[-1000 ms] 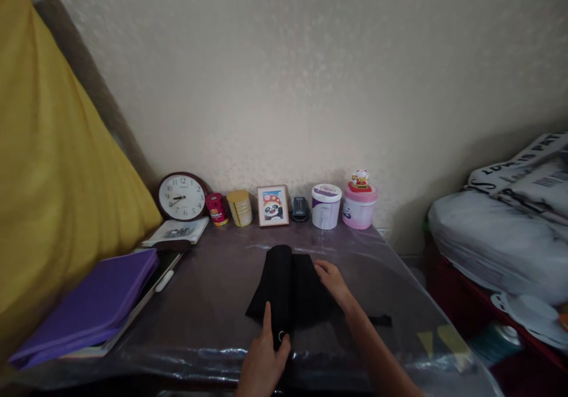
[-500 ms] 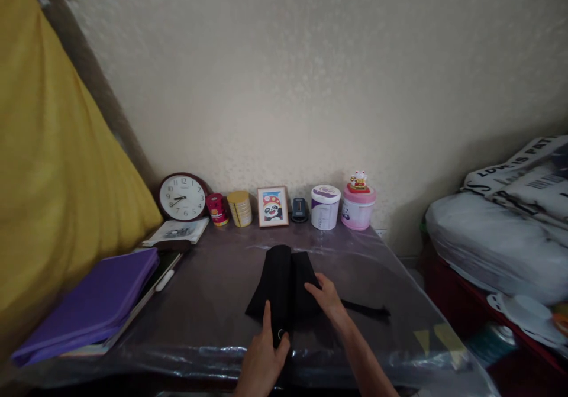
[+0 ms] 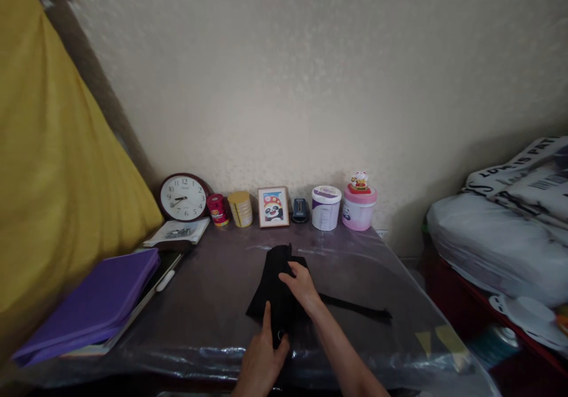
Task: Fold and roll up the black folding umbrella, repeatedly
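The black fabric item (image 3: 271,278) lies folded at the near centre of the table (image 3: 213,302), its strap (image 3: 357,307) extending to the right. The left hand (image 3: 261,358) grasps its near end, index finger extended along the fabric; the right hand (image 3: 303,283) contacts its right side, and whether those fingers grip the fabric cannot be determined. The picture frame (image 3: 273,207) stands upright on the far side

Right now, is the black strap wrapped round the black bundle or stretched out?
Stretched out: the black strap lies across the table, right of the black bundle; its near end is hidden.
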Motion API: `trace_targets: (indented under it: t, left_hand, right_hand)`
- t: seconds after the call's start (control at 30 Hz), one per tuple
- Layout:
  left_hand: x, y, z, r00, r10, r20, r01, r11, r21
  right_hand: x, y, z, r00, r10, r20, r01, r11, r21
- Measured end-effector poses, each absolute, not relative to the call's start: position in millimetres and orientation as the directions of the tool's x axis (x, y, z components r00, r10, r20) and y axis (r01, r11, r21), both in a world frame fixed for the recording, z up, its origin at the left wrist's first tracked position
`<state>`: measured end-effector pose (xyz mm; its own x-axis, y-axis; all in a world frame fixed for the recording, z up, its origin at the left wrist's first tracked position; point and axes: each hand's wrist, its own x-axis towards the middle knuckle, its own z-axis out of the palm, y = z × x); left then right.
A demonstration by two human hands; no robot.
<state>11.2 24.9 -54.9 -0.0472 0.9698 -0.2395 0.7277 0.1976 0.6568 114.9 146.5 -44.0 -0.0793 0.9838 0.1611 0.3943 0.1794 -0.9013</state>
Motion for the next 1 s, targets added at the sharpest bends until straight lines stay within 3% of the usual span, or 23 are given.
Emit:
trace_targets:
  t: [0.13,0.37,0.73,0.87,1.0]
  left_hand:
    - [13,25,-58,-0.052,0.963,-0.263,0.776,0.205,0.596]
    - [17,27,-57,-0.054,0.958,-0.282,0.816,0.205,0.540]
    - [17,23,-54,-0.065,0.963,-0.261,0.824,0.199,0.530]
    - [18,22,-60,-0.102,0.959,-0.266,0.816,0.234,0.529]
    - [19,20,-67,-0.114,0.971,-0.208,0.765,0.220,0.606]
  right_hand:
    - [100,141,-43,-0.072,0.995,0.074,0.471,0.100,-0.877]
    - [89,131,-30,-0.170,0.985,0.027,0.742,0.146,-0.654]
    - [78,122,-18,-0.254,0.967,-0.024,0.845,0.210,-0.491]
    - [78,121,-19,-0.307,0.951,-0.030,0.838,0.255,-0.483]
    - [81,118,-22,-0.374,0.927,-0.001,0.806,0.324,-0.496]
